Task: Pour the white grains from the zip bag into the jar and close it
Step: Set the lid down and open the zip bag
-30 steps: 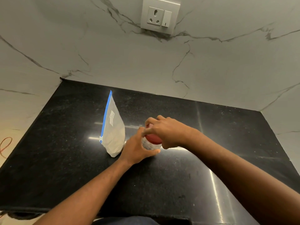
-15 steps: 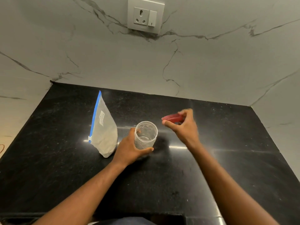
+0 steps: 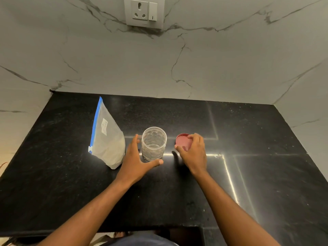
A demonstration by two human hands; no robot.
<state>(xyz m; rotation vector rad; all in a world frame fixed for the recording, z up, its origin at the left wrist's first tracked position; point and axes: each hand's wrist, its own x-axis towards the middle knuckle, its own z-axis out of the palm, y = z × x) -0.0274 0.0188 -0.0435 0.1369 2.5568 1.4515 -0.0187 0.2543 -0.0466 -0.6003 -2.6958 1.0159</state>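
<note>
The zip bag [image 3: 108,141], clear with a blue zip strip and a white label, stands at the left of the black counter with white grains in it. Right of it stands the clear patterned jar [image 3: 154,142], upright, without its lid and empty. My left hand [image 3: 135,162] curves around the jar's left and front. Its fingers are straight and just off the wall, and the thumb lies by the base. The red lid [image 3: 182,140] lies flat on the counter right of the jar. My right hand [image 3: 195,153] grips its edge between thumb and fingers.
The black stone counter [image 3: 177,192] is enclosed by marble walls at the back, left and right. A wall socket with a switch [image 3: 144,12] sits high on the back wall. The counter's front edge runs just before my body.
My right hand took the red lid off the jar, carried it right and set it down on the counter. My left hand's hold around the jar has loosened.
</note>
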